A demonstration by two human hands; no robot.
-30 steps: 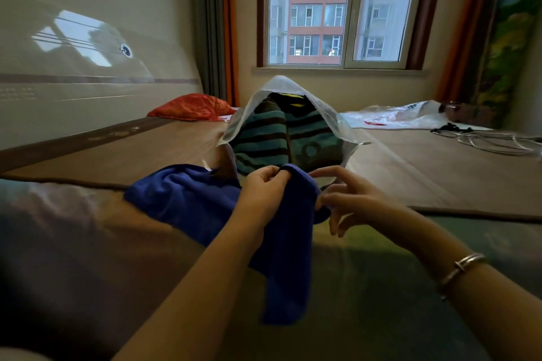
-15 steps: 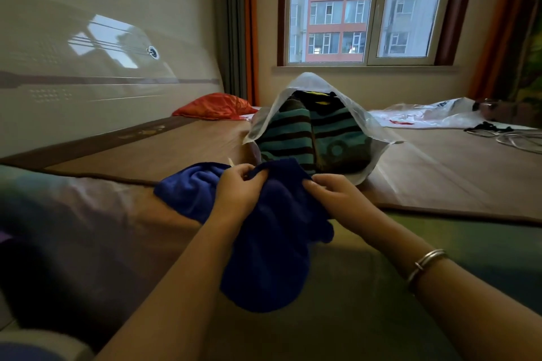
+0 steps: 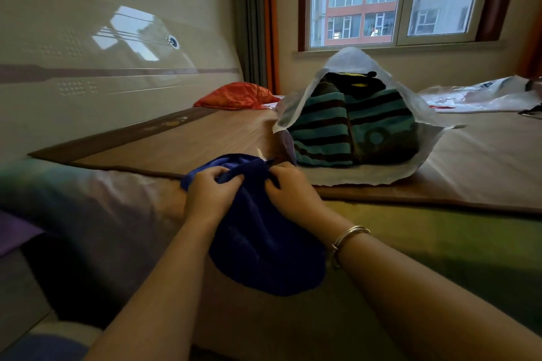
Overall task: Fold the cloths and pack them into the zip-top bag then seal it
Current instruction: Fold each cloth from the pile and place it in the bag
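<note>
Daylight from a window (image 3: 381, 0) reflects on the glossy headboard (image 3: 88, 67) beside orange-edged curtains (image 3: 261, 17).

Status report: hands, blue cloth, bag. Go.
Left hand and right hand both grip the blue cloth, bunched, hanging off the bed edge. Zip-top bag open, striped cloths inside. Bag mouth unobstructed.

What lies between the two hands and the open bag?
Head view: only a small white tag on the blue cloth, then bare mat before the bag.
</note>
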